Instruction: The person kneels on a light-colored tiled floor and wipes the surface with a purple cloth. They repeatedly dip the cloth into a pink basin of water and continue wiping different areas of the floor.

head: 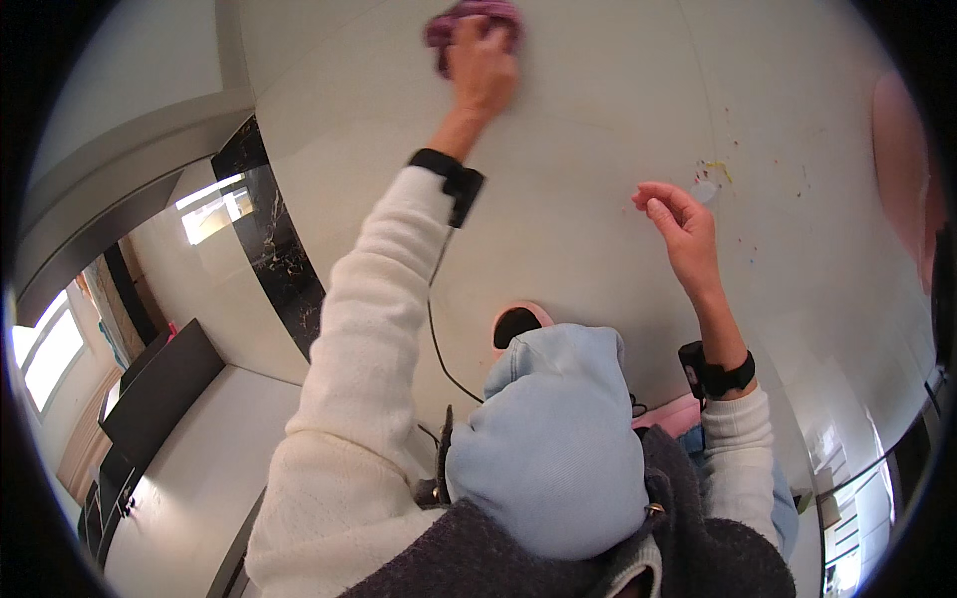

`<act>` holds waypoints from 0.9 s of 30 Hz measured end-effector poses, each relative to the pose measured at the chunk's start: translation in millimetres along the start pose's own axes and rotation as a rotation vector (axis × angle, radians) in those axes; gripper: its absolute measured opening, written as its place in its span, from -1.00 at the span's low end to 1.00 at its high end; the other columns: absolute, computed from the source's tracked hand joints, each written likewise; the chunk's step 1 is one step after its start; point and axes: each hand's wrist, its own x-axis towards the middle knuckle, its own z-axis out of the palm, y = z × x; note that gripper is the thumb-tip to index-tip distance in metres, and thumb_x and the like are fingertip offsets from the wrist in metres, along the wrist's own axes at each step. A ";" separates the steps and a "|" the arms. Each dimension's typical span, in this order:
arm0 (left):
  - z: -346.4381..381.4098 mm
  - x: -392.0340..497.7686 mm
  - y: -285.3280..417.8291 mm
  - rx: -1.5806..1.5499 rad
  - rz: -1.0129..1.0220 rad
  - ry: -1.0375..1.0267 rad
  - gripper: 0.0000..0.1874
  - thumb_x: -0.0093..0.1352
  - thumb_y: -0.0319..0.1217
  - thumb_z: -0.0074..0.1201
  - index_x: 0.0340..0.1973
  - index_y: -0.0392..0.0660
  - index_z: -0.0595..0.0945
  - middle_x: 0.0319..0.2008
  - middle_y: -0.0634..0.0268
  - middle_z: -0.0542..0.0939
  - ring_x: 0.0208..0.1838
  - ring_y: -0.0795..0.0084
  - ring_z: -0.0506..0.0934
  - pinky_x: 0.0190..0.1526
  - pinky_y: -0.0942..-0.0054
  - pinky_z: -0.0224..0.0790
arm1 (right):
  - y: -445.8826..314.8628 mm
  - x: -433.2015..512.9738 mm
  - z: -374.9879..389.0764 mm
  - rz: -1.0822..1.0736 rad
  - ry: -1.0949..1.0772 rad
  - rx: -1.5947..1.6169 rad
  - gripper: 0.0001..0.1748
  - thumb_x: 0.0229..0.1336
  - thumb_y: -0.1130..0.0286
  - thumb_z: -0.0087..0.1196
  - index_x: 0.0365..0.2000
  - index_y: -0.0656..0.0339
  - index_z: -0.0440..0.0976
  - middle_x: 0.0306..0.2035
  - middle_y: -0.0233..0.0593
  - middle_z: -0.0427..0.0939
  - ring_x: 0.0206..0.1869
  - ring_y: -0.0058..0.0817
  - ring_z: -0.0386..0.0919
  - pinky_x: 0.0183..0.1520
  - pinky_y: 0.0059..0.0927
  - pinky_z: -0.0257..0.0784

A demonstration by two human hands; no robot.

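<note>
My left hand (482,71) is stretched far forward and presses a crumpled purple cloth (446,34) against the pale glossy tile floor (583,142). Some motion blur lies over the hand and cloth. Nothing shows in my right hand (680,232), which hovers with loosely curled fingers and the thumb apart from them. Just beyond its fingers is a small whitish round spot or disc (703,192), too unclear to name. Beside that lie yellow and coloured crumbs (718,170), with more specks scattered to the right.
Under my bent knee shows a pink slipper (516,323). A thin black cable (441,351) hangs from my left wrist strap. On the left are a black marbled floor strip (265,224), a grey door frame (142,138) and a dark cabinet (161,396). A pink object (901,164) stands at far right.
</note>
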 end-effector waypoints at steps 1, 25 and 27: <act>10.4 -2.3 32.4 -0.042 0.072 0.014 -0.64 0.10 -0.52 -0.02 -0.15 -0.18 0.61 0.06 0.00 0.43 0.14 -0.02 0.37 0.04 0.04 0.22 | 1.1 -1.0 -4.3 -0.016 -0.007 -0.016 -0.75 0.28 0.50 -0.01 -0.08 0.35 0.53 -0.19 -0.25 0.63 -0.10 -0.57 0.57 0.02 -0.52 0.43; -134.3 -107.3 69.5 -0.512 -0.560 0.006 -0.61 0.29 -0.58 -0.02 0.04 -0.34 0.58 0.24 0.00 0.41 0.33 0.22 0.33 0.31 0.31 0.18 | -4.4 67.7 172.6 -0.549 0.258 -0.670 -0.43 -0.05 0.37 0.06 0.06 0.32 0.46 0.29 0.08 0.29 0.41 0.01 0.12 0.43 -0.03 -0.01; -136.1 -98.7 54.9 -0.506 -0.641 0.178 -0.61 0.21 -0.67 -0.04 -0.03 -0.32 0.62 0.18 0.05 0.47 0.30 0.22 0.36 0.33 0.27 0.12 | 4.7 75.1 186.1 -0.525 0.244 -0.636 -0.31 0.02 0.11 0.16 0.14 0.27 0.40 0.38 0.01 0.14 0.48 -0.10 -0.05 0.46 0.04 -0.16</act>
